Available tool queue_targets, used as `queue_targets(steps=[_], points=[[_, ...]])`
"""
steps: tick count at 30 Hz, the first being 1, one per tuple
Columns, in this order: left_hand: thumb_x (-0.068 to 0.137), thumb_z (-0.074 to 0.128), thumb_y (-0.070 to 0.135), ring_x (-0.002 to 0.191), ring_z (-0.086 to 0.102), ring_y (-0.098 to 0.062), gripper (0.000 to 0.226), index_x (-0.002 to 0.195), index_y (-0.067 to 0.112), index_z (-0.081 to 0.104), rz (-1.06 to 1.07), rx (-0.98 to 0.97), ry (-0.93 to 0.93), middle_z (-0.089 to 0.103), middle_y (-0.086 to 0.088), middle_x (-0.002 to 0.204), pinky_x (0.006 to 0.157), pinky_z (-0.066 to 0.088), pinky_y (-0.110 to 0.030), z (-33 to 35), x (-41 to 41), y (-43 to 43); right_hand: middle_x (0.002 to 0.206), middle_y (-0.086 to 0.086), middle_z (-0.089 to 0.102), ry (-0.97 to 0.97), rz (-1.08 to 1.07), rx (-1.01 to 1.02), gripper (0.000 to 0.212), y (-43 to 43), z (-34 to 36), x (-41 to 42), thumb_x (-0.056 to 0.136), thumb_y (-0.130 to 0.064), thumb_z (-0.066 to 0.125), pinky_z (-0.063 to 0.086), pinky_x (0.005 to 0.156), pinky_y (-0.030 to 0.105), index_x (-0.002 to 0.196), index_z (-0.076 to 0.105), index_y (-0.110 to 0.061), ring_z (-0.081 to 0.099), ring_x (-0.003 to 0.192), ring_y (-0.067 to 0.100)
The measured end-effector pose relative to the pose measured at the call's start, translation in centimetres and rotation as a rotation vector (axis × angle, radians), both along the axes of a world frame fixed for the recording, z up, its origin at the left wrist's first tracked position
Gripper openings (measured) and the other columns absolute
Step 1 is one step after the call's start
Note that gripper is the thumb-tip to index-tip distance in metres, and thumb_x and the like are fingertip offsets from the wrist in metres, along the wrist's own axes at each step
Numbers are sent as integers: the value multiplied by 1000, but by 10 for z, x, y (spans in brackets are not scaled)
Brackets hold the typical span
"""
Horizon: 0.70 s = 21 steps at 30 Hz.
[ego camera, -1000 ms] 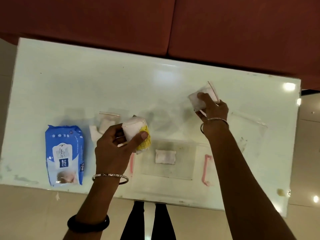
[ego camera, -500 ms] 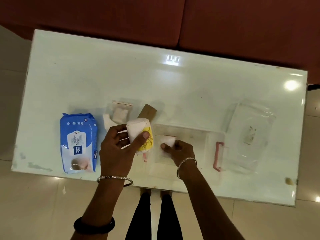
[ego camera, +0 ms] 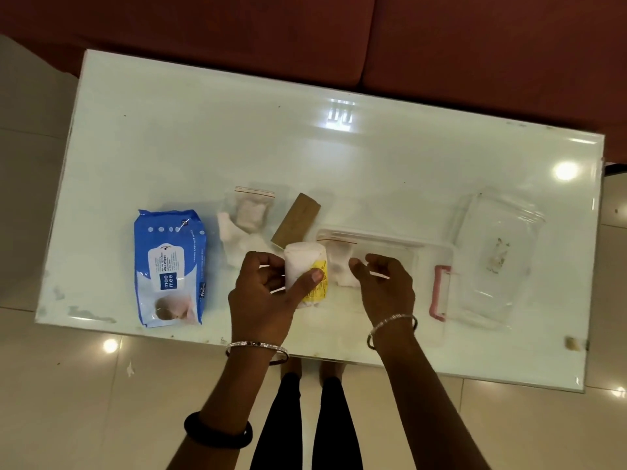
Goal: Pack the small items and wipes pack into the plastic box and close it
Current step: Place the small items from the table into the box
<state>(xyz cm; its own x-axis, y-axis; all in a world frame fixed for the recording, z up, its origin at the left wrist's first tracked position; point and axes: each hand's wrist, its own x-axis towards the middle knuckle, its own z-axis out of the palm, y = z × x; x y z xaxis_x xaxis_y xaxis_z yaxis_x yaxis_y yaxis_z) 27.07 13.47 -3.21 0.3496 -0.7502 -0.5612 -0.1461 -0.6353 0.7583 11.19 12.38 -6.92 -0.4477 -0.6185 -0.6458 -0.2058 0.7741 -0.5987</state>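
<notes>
My left hand [ego camera: 263, 296] grips a white roll with a yellow label [ego camera: 307, 271], held just left of the clear plastic box [ego camera: 437, 252] with pink latches. My right hand [ego camera: 386, 286] hovers over the box's left part with fingers apart and nothing in it. A small zip bag with white pads [ego camera: 341, 262] lies inside the box under that hand. The blue wipes pack [ego camera: 169, 268] lies flat at the left. Another small zip bag [ego camera: 252, 208], some loose white pads [ego camera: 234, 235] and a brown card piece [ego camera: 295, 220] lie between the pack and the box.
The clear box lid [ego camera: 495, 256] lies to the right of the box. The white glossy table [ego camera: 305, 157] ends close to my legs; a red-brown sofa [ego camera: 441, 45] stands beyond its far edge. A small brown bit [ego camera: 571, 343] sits near the front right corner.
My right hand carried a small zip bag from the far side down into the box and has let it go, fingers now apart. My left hand kept holding the roll.
</notes>
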Motion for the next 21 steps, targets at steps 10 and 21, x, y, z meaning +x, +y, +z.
queue_targets(steps=[10, 21], points=[[73, 78, 34, 68, 71, -3, 22, 81, 19, 65, -248, 19, 41, 75, 5, 75, 62, 54, -15, -6, -27, 6, 112, 14, 72, -596, 47, -83, 58, 35, 33, -12, 73, -9, 80, 58, 86, 39, 126, 56, -11, 70, 103, 32], [83, 69, 22, 81, 64, -11, 17, 99, 18, 66, -257, -96, -317, 68, 5, 93, 64, 48, -12, -22, -8, 11, 107, 9, 71, -18, -111, 99, 60, 5, -29, -30, 59, -32, 91, 58, 82, 40, 109, 62, -14, 70, 92, 26]])
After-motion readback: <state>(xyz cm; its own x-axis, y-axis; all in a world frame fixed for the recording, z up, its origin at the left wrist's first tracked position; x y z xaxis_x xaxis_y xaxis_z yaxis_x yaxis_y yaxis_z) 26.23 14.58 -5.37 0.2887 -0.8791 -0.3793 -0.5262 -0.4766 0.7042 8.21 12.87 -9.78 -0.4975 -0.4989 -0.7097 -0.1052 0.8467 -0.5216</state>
